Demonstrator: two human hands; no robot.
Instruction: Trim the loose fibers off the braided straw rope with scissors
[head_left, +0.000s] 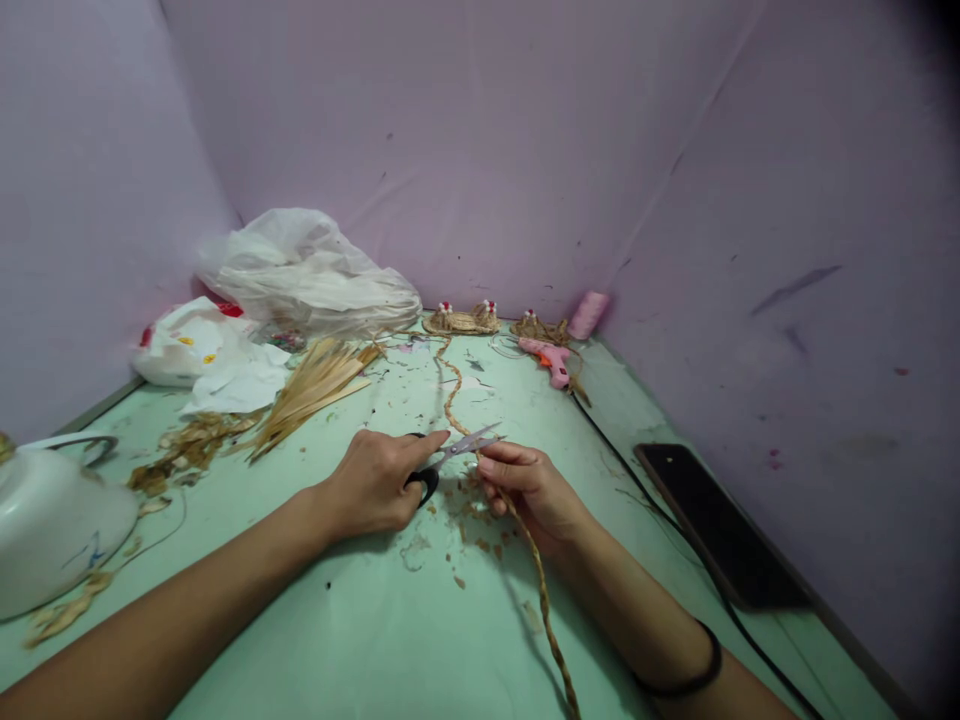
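Note:
My left hand (pixel 386 480) is closed on the black handles of a pair of scissors (pixel 457 449), its index finger stretched along them. The blades are slightly apart and point right, beside a braided straw cord (pixel 541 585). Between thumb and fingers, my right hand (pixel 532 490) pinches that cord close to the blade tips. From there the cord runs toward the back of the table and also down past the front edge of the view. Small straw clippings (pixel 480 520) lie on the table beneath both hands.
Dry straw strips (pixel 307 395), plastic bags (pixel 307 270) and a white pot-like vessel (pixel 60 525) stand left. Woven slippers (pixel 461 321), a pink glue gun (pixel 550 360) and a pink thread spool (pixel 589 314) are at the back. A phone (pixel 716 525) and black cable (pixel 637 460) lie right.

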